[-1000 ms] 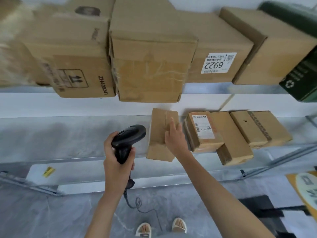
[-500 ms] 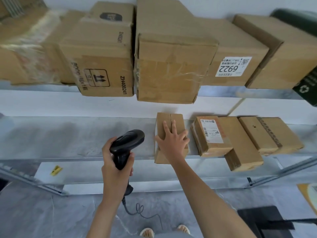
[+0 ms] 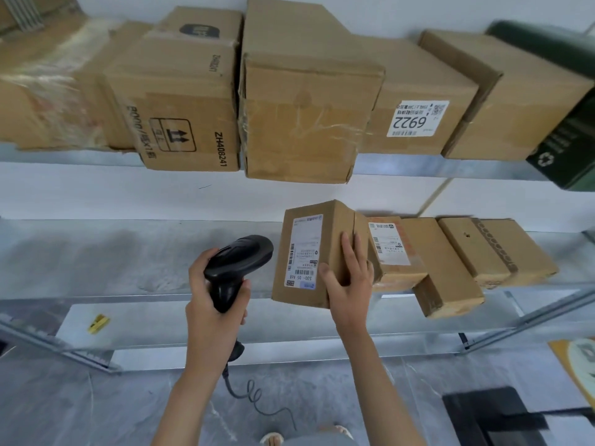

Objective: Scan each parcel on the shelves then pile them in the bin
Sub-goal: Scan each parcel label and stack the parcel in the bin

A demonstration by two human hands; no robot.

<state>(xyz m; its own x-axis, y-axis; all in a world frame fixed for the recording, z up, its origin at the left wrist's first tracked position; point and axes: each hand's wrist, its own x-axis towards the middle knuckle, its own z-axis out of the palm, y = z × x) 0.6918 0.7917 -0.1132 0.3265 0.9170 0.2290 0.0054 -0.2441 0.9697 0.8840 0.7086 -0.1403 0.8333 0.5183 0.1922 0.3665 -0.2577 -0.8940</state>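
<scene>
A plain white wall [image 3: 96, 194] runs behind two galvanised metal shelves [image 3: 96, 252], above the fingers and beyond them. Below lies a grey marbled floor [image 3: 80, 407] in even, soft light.

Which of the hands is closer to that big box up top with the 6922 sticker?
The right hand. It grips a small parcel below and left of the 6922 box. The left hand, holding the scanner, is farther left.
</scene>
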